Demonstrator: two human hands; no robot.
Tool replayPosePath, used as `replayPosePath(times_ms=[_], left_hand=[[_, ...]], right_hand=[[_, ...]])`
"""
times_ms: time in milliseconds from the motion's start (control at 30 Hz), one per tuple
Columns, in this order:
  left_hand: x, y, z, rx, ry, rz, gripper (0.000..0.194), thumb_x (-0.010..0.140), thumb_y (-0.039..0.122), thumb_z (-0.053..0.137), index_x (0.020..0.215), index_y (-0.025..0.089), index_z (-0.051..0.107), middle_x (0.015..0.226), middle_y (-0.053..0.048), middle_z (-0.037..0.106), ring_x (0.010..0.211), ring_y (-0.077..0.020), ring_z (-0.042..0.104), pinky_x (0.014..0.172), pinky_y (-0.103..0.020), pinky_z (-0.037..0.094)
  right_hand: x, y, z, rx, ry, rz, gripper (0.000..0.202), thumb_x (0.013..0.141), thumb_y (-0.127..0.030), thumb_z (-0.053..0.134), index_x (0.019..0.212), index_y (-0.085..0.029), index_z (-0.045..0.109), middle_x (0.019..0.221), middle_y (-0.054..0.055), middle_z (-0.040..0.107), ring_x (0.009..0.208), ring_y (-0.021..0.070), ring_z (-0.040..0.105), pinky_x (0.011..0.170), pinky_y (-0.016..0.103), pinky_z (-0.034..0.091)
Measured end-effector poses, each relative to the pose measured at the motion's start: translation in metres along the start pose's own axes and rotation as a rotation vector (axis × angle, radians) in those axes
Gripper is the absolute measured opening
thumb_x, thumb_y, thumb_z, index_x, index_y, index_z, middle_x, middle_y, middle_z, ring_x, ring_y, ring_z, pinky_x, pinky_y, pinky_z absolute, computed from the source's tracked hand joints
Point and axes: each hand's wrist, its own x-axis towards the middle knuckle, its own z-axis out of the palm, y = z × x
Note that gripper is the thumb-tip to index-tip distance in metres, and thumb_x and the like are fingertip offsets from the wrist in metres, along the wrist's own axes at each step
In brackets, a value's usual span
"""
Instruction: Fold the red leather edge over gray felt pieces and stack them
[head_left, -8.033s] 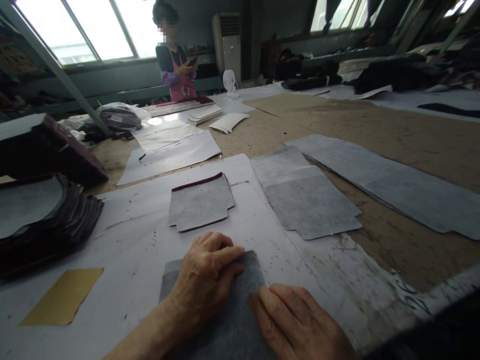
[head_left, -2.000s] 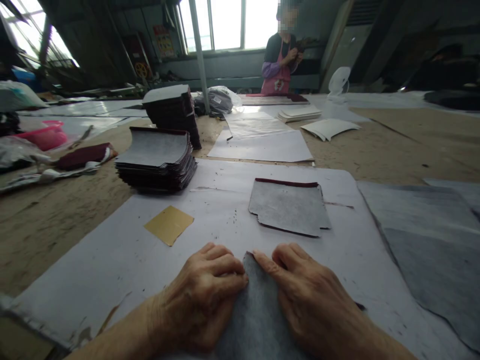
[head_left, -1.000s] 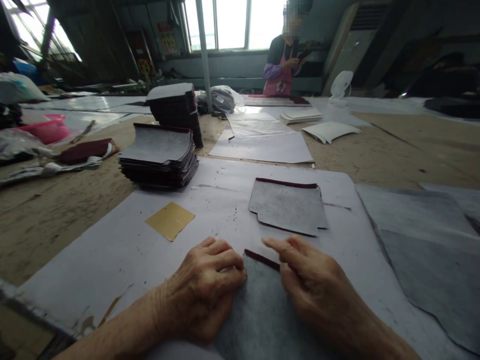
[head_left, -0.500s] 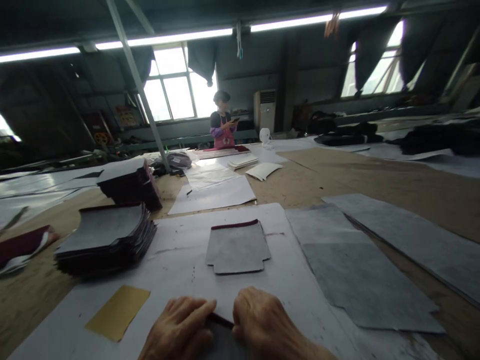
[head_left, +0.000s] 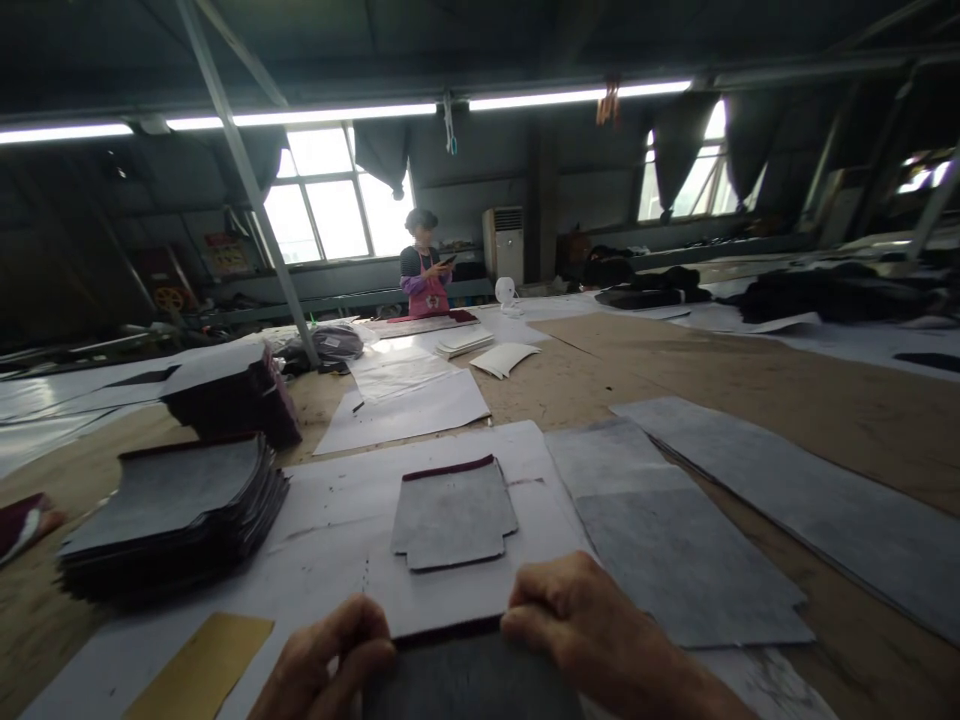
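Observation:
At the near edge of the white sheet, a dark grey fabric panel (head_left: pixel 465 680) lies between my hands, its lower part cut off by the frame. Its far edge shows a dark folded strip. My left hand (head_left: pixel 334 655) pinches the left end of that edge, thumb against fingers. The right end is pinched by my right hand (head_left: pixel 577 615), fingers curled. Just beyond them a smaller-looking grey panel (head_left: pixel 454 515) with notched lower corners and a maroon top strip lies flat. A tan card (head_left: pixel 202 665) rests left of my left hand.
Thick stacks of panels, one nearer (head_left: pixel 180 490) and one behind (head_left: pixel 232 390), stand at left. Large grey pieces (head_left: pixel 675 550) lie at right. White sheets, a small white fan (head_left: pixel 506 292) and dark fabric heaps sit farther off. Across the table a person (head_left: pixel 426 270) holds a dark flat object.
My hands have moved apart, each to one end of the panel's edge, and more of the panel shows. The view has shifted, so the surroundings sit lower and further left.

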Motion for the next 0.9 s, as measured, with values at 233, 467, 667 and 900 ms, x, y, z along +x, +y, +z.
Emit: replayPosePath(times_ms=[233, 467, 667, 900], left_hand=[[0.101, 0.01, -0.041, -0.153, -0.052, -0.051, 0.029, 0.072, 0.043, 0.056, 0.068, 0.014, 0.059, 0.055, 0.002, 0.049, 0.052, -0.0104, 0.043, 0.05, -0.022, 0.034], [0.169, -0.02, -0.014, 0.134, 0.092, -0.079, 0.027, 0.081, 0.038, 0.056, 0.073, 0.013, 0.059, 0.065, 0.001, 0.056, 0.064, -0.0132, 0.054, 0.067, -0.03, 0.044], [0.168, -0.036, 0.008, 0.298, 0.19, -0.066, 0.023, 0.086, 0.034, 0.052, 0.081, 0.013, 0.06, 0.084, -0.003, 0.06, 0.082, -0.0159, 0.057, 0.081, -0.037, 0.045], [0.173, -0.044, 0.013, 0.329, 0.227, -0.04, 0.018, 0.082, 0.026, 0.048, 0.078, 0.019, 0.064, 0.088, -0.004, 0.063, 0.083, -0.0163, 0.057, 0.078, -0.03, 0.043]], right_hand=[[0.079, 0.005, -0.039, 0.175, -0.04, 0.109, 0.024, 0.079, -0.033, 0.052, 0.064, -0.014, 0.053, 0.051, -0.005, 0.042, 0.046, 0.0063, 0.039, 0.045, 0.019, 0.033], [0.151, 0.032, -0.022, -0.196, 0.179, 0.186, 0.024, 0.087, -0.036, 0.051, 0.094, -0.014, 0.058, 0.093, 0.004, 0.059, 0.081, 0.0148, 0.057, 0.072, 0.033, 0.048], [0.157, 0.044, -0.005, -0.394, 0.293, 0.128, 0.023, 0.087, -0.033, 0.051, 0.1, -0.015, 0.057, 0.108, 0.006, 0.056, 0.098, 0.0185, 0.054, 0.084, 0.04, 0.044], [0.159, 0.045, -0.003, -0.439, 0.262, 0.145, 0.022, 0.088, -0.032, 0.05, 0.101, -0.015, 0.057, 0.103, 0.006, 0.058, 0.089, 0.0161, 0.057, 0.078, 0.036, 0.048]])
